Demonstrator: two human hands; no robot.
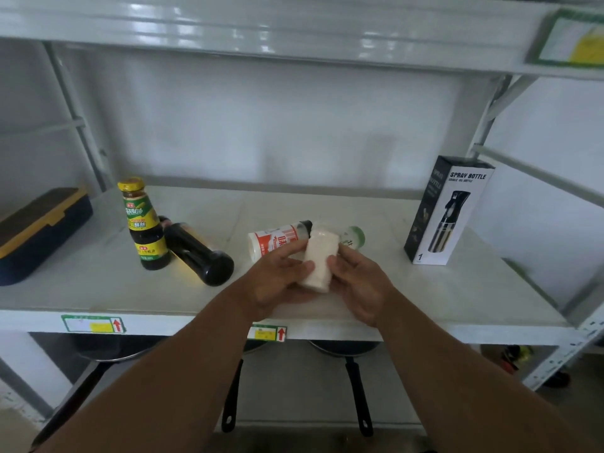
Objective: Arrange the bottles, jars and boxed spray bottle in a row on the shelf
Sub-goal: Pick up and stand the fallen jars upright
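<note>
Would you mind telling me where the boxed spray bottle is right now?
In the head view, the boxed spray bottle stands upright at the right end of the shelf, beyond the right hand.

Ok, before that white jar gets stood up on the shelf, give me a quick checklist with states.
1. White jar gripped by left hand and right hand: ok.
2. Jar upright: not ok, tilted.
3. Red-and-white bottle and green-capped bottle behind it standing: not ok, both lying down.
4. Black bottle standing: not ok, on its side.
5. Soy sauce bottle and spray bottle box upright: ok.
6. Jar lid sealed: cannot tell.
</note>
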